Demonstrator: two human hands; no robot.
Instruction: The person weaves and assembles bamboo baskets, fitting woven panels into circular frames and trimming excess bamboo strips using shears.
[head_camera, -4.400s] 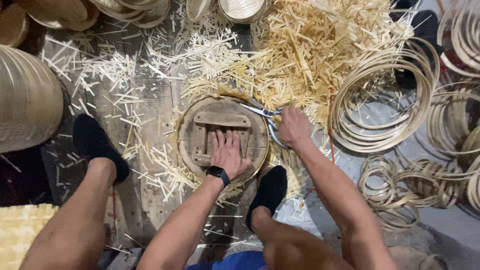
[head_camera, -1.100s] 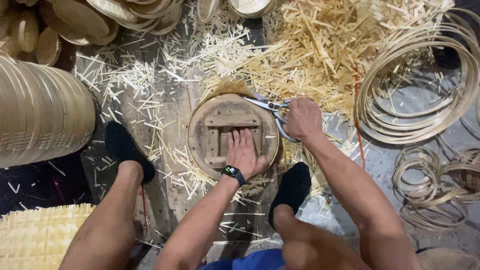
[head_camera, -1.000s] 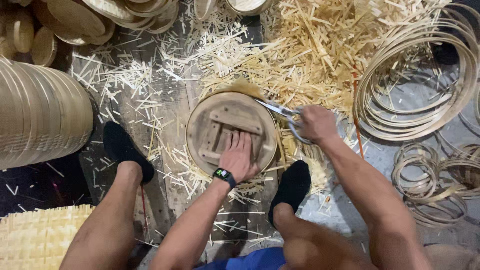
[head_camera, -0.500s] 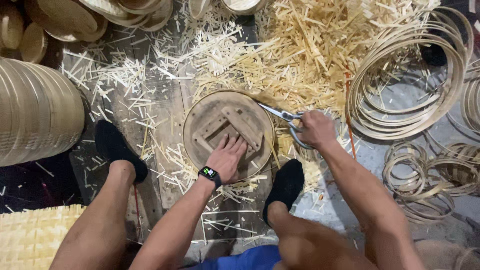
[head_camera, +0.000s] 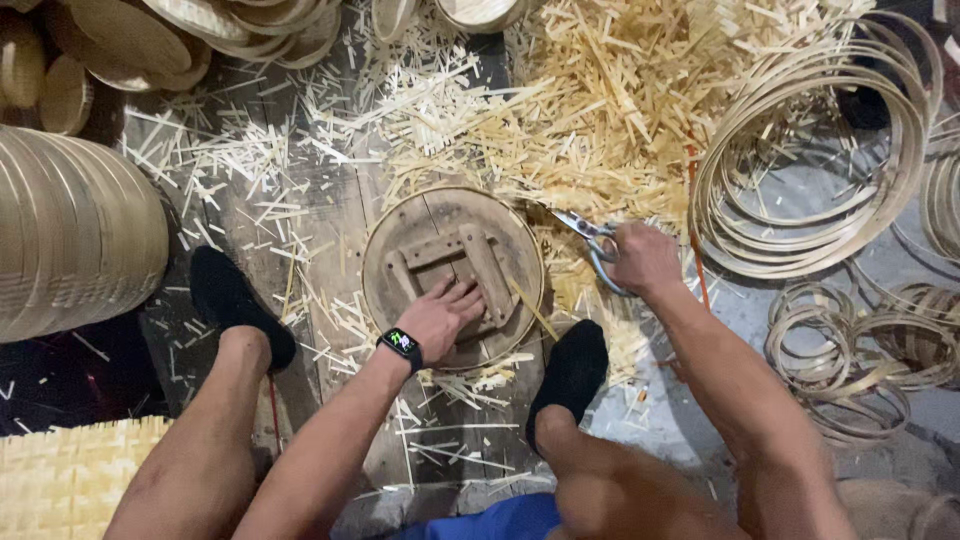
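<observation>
Round wooden disc (head_camera: 455, 275) lies flat on the plank floor between 2 black-socked feet, 4 crossed battens on its upper face. Left hand (head_camera: 443, 318) is spread, palm pressed on the battens at 5 o'clock. Right hand (head_camera: 643, 262) is closed through the scissors (head_camera: 590, 240), whose blades meet the rim at 3 o'clock. Probably stiff and light; the battens offer the best hold. Bamboo offcuts (head_camera: 600, 110) lie at 12 o'clock.

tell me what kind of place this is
Probably a bamboo-craft workshop, worked on the floor: split strips litter the boards, coiled hoops lie alongside, and finished round lids are stacked. The left hand presses a round form; the right hand holds scissors.
</observation>
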